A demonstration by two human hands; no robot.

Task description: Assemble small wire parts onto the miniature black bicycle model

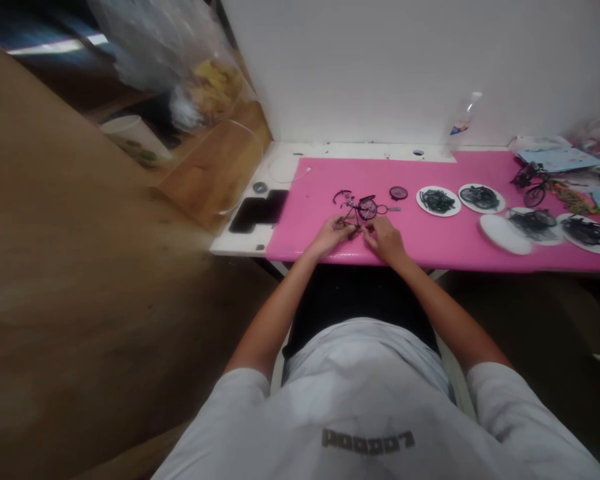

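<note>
Both of my hands are at a small black model bicycle (353,215) near the front edge of the pink table cover (325,180). My left hand (331,238) is closed on the bicycle's frame from the left. From the right, my right hand (386,239) pinches at the lower part of the frame; whatever lies between its fingertips is too small to make out. One spoked wheel (367,209) shows just beyond my fingers. A curved black piece (341,196) lies beyond the bicycle, and a loose wheel (399,193) rests farther to the right.
White plates (439,201) of black parts stand to the right, with a blank white plate (505,234) among them. Another model bicycle (534,183) is at far right. Black phone-like slabs (257,212) lie at left. A clear bottle (464,120) stands by the wall.
</note>
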